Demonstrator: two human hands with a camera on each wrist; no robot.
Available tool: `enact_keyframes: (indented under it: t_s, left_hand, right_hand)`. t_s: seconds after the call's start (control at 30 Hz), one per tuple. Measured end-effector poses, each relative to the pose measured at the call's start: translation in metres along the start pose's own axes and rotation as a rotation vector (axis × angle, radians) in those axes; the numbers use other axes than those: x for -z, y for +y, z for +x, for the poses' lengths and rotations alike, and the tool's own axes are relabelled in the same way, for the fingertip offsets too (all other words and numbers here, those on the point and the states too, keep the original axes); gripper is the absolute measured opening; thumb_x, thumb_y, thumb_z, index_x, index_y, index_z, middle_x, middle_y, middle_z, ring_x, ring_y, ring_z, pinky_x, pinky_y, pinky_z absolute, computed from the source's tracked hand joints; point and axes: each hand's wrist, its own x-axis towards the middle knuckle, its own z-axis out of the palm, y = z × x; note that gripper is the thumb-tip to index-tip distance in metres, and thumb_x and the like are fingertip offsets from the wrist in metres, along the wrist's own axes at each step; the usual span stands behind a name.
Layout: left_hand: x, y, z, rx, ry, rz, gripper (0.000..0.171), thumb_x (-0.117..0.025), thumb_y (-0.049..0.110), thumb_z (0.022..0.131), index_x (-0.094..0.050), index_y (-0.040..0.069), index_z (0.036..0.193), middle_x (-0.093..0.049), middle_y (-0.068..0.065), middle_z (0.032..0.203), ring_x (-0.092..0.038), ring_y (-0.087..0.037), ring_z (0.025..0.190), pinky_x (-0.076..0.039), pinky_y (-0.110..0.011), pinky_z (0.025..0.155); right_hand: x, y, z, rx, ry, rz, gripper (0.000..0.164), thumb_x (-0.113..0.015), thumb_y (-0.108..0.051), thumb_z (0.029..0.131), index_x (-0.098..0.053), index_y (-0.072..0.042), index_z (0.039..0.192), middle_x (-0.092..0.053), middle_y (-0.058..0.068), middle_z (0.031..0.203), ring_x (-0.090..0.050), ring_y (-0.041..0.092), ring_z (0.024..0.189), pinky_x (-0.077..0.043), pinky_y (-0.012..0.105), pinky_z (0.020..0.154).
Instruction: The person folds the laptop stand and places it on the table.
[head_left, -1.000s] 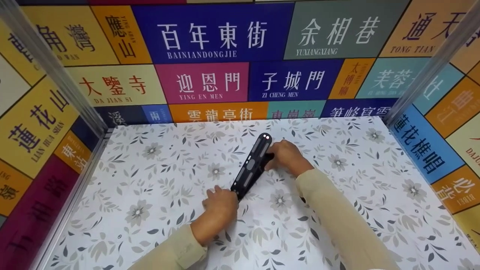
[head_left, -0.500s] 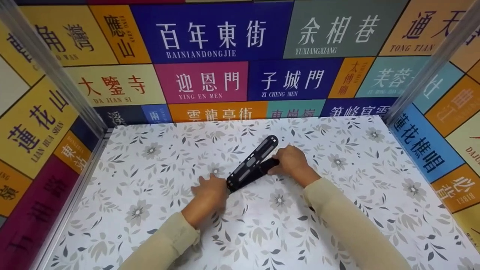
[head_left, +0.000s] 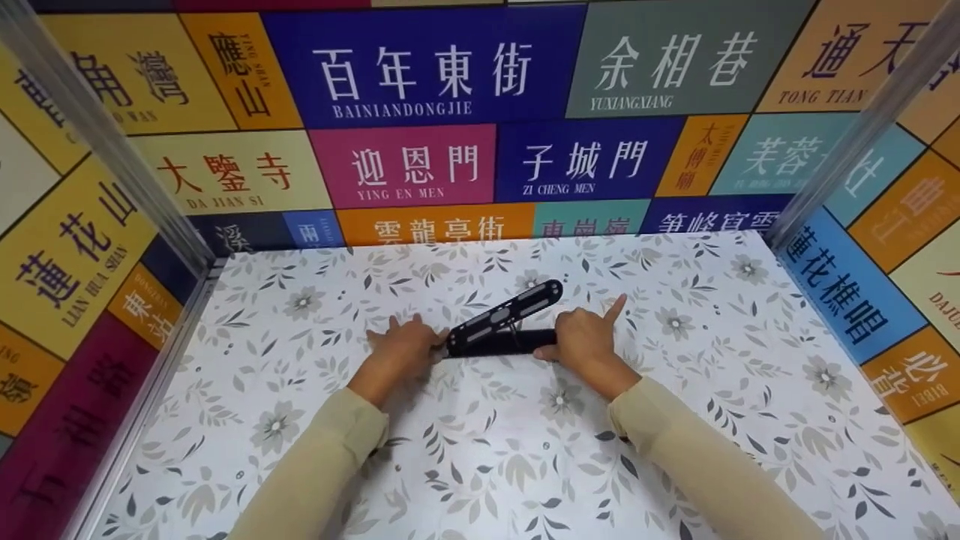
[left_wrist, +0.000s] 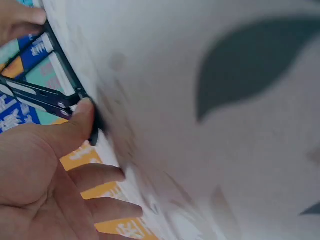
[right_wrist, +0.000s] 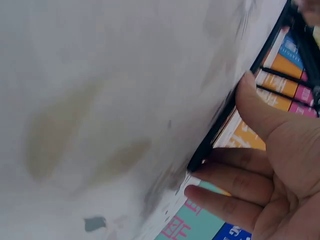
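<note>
A black folding stand (head_left: 504,318) sits low over the cloth in the head view. Its slotted upper arm slants up to the right from the hinge, above a flat dark base (head_left: 491,345). My left hand (head_left: 401,349) pinches the hinge end; in the left wrist view its thumb (left_wrist: 82,117) presses there while other fingers spread out. At the opposite end my right hand (head_left: 589,341) grips the base, one finger sticking out. The right wrist view has the thumb and fingers on either side of the black edge (right_wrist: 220,122). Thin struts join arm and base.
White cloth with grey flowers and leaves (head_left: 277,427) covers the table. Behind it stands a wall of coloured sign panels (head_left: 405,165); side panels and metal posts (head_left: 176,217) frame the left and right.
The stand has turned clockwise, so its base lies nearly level across the view. Its arm and base look further apart. My left hand moved left and away from me; the right shifted right and nearer.
</note>
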Motion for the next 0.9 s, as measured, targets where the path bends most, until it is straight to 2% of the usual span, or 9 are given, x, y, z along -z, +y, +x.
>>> enact_keyframes:
  t_s: [0.2,0.37,0.53,0.67,0.73,0.8,0.87,0.9]
  left_hand:
    - [-0.001,-0.016,0.010,-0.026,-0.016,-0.126,0.049,-0.061,0.028,0.103,-0.047,0.038,0.149,-0.009,-0.028,0.167,0.001,-0.056,0.152,-0.008,-0.080,0.115]
    - [0.003,-0.020,0.014,0.015,-0.054,-0.247,0.045,-0.057,0.032,0.105,-0.047,0.041,0.148,0.001,-0.021,0.170,0.012,-0.049,0.154,0.003,-0.076,0.118]
    - [0.005,-0.017,0.016,0.007,-0.051,-0.269,0.046,-0.056,0.030,0.105,-0.047,0.045,0.147,0.004,-0.019,0.170,0.015,-0.047,0.154,0.007,-0.076,0.116]
    - [0.001,-0.018,0.015,-0.022,-0.017,-0.214,0.046,-0.056,0.028,0.105,-0.047,0.045,0.148,0.001,-0.023,0.169,0.009,-0.051,0.154,-0.001,-0.077,0.117]
    - [-0.001,-0.017,0.014,-0.047,0.011,-0.167,0.046,-0.056,0.027,0.105,-0.048,0.041,0.148,-0.003,-0.026,0.169,0.003,-0.052,0.154,-0.008,-0.076,0.118]
    - [-0.003,-0.015,0.013,-0.096,0.056,-0.068,0.045,-0.056,0.025,0.105,-0.050,0.033,0.149,-0.013,-0.030,0.167,-0.008,-0.055,0.153,-0.018,-0.074,0.118]
    - [-0.004,-0.010,0.014,-0.161,0.116,0.026,0.046,-0.059,0.023,0.103,-0.054,0.022,0.149,-0.031,-0.031,0.161,-0.024,-0.053,0.150,-0.026,-0.069,0.119]
    - [-0.004,-0.007,0.013,-0.195,0.146,0.074,0.046,-0.061,0.022,0.102,-0.055,0.017,0.148,-0.040,-0.029,0.157,-0.032,-0.051,0.147,-0.029,-0.066,0.119]
  right_hand:
    - [-0.003,-0.009,-0.011,-0.015,0.005,-0.023,0.061,-0.080,-0.069,0.069,-0.069,-0.009,0.076,-0.065,0.007,0.067,-0.071,0.035,0.084,-0.003,0.086,0.110]
    - [-0.003,-0.010,-0.018,-0.028,-0.010,0.015,0.056,-0.083,-0.062,0.069,-0.069,-0.008,0.076,-0.069,0.008,0.073,-0.071,0.034,0.086,-0.006,0.088,0.107]
    - [-0.003,-0.002,-0.021,-0.026,0.005,0.029,0.056,-0.084,-0.061,0.067,-0.068,-0.008,0.075,-0.069,0.007,0.074,-0.071,0.035,0.083,-0.007,0.090,0.105]
    - [-0.006,0.008,-0.019,0.023,0.049,0.024,0.061,-0.082,-0.067,0.065,-0.064,-0.009,0.069,-0.067,0.009,0.071,-0.070,0.037,0.074,-0.016,0.087,0.107]
    - [-0.008,0.014,-0.019,0.067,0.092,0.043,0.060,-0.083,-0.068,0.064,-0.063,-0.011,0.063,-0.067,0.008,0.067,-0.066,0.034,0.065,-0.036,0.078,0.104]
    - [-0.009,0.019,-0.020,0.097,0.115,0.087,0.055,-0.085,-0.065,0.065,-0.066,-0.014,0.062,-0.067,0.004,0.065,-0.062,0.027,0.060,-0.054,0.062,0.084]
    - [-0.008,0.025,-0.021,0.118,0.120,0.145,0.048,-0.087,-0.061,0.067,-0.071,-0.016,0.065,-0.067,0.001,0.066,-0.058,0.021,0.059,-0.052,0.047,0.061]
    - [-0.007,0.028,-0.020,0.120,0.110,0.165,0.045,-0.088,-0.060,0.068,-0.075,-0.016,0.070,-0.068,0.000,0.069,-0.057,0.019,0.060,-0.048,0.042,0.055]
